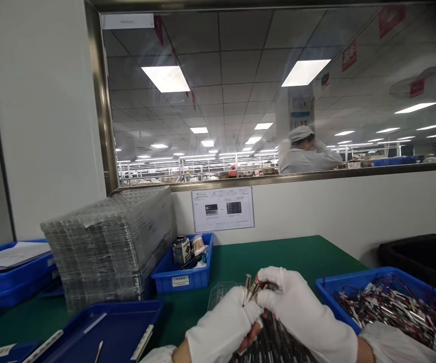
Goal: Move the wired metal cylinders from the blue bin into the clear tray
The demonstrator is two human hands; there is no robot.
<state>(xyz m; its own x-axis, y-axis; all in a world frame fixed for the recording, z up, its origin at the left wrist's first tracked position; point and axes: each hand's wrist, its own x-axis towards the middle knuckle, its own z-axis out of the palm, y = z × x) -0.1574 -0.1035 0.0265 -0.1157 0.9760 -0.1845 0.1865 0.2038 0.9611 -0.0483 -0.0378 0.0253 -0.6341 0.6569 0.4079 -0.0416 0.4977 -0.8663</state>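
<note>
Parts (253,291) of metal sit gripped between left hand (233,315) and right hand (293,300).

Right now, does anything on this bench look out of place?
Maybe one thing: a lone cotton swab lies in the dark blue tray at front left, while a bunch of similar swabs sits in the small blue bin behind it.

A capped worker (300,159) and bulk wired parts (395,305) indicate a factory.
</note>
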